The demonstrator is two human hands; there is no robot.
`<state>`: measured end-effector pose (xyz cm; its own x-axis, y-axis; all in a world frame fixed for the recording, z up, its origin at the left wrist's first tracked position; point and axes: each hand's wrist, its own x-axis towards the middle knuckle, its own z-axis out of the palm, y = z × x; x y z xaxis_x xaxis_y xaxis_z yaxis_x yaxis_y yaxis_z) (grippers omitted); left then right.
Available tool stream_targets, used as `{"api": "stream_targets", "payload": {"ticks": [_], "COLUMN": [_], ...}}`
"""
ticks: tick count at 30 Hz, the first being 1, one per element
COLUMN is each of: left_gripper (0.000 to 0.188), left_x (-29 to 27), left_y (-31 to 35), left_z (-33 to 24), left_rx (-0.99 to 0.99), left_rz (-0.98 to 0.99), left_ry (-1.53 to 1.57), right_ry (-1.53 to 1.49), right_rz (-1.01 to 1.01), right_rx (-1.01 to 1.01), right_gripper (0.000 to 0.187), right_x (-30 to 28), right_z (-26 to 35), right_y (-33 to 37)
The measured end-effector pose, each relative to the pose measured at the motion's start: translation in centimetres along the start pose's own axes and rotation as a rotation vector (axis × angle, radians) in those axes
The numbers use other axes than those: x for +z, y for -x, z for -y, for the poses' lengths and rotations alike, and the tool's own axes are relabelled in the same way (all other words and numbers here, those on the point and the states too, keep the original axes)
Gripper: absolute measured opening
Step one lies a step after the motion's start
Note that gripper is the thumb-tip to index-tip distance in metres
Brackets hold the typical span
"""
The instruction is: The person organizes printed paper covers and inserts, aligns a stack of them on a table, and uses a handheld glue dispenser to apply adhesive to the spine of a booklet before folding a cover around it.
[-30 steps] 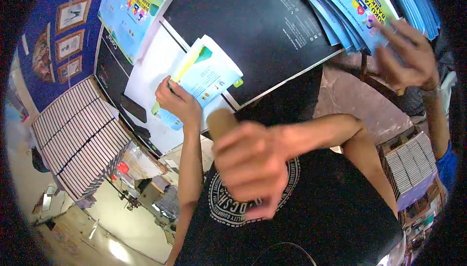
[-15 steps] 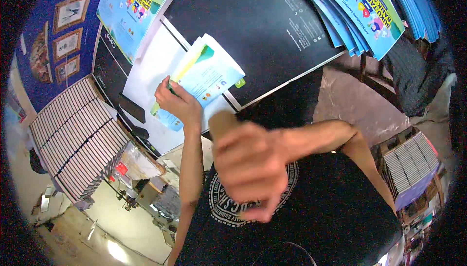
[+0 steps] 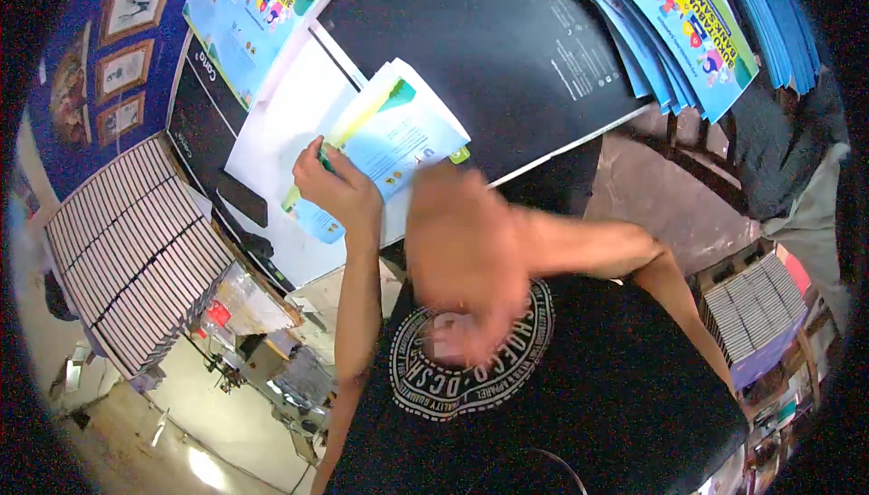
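A light blue booklet with a yellow and green edge lies slanted on a white sheet at the middle of the table. My left hand grips it at its left side, thumb and forefinger at the edge. Over the booklet's near right corner hangs my right hand, badly smeared by motion. Its fingers cannot be made out, nor whether anything is in them. A small green tab or print shows beyond that hand at the booklet's corner.
A stack of matching booklets sits at the far left, with more fanned piles at the far right. The black box surface spans the table's back. Large bundled paper stacks stand at left, another at right.
My right hand has moved up, away from my chest and toward the booklet's near corner. My left hand and the booklet have hardly shifted; the whole view has tilted slightly.
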<state>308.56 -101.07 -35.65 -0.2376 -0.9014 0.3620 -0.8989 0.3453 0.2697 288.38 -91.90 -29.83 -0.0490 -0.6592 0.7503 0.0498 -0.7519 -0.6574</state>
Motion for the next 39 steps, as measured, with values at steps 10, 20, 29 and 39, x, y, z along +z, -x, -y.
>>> {"api": "stream_targets", "payload": {"ticks": [10,20,29,39], "left_gripper": [0.025,0.031,0.067,0.065], "left_x": [0.0,0.0,-7.5,-4.1], "left_y": [0.1,0.3,-7.7,-9.8], "left_z": [0.5,1.4,7.1,10.8], "left_rx": [0.044,0.001,0.303,0.263], "left_rz": [0.014,0.034,0.825,0.966], "left_ry": [-0.035,-0.036,0.119,0.317], "right_ry": [0.044,0.065,0.163,0.101], "right_rz": [-0.144,-0.102,-0.072,-0.065], "right_rx": [0.064,0.147,0.538,0.543], "right_gripper": [0.012,0.014,0.018,0.044], "right_x": [0.0,4.8,5.0,5.3], "right_z": [-2.4,-6.5,-4.9,-0.5], "right_y": [0.5,0.6,-0.1,-6.9]}}
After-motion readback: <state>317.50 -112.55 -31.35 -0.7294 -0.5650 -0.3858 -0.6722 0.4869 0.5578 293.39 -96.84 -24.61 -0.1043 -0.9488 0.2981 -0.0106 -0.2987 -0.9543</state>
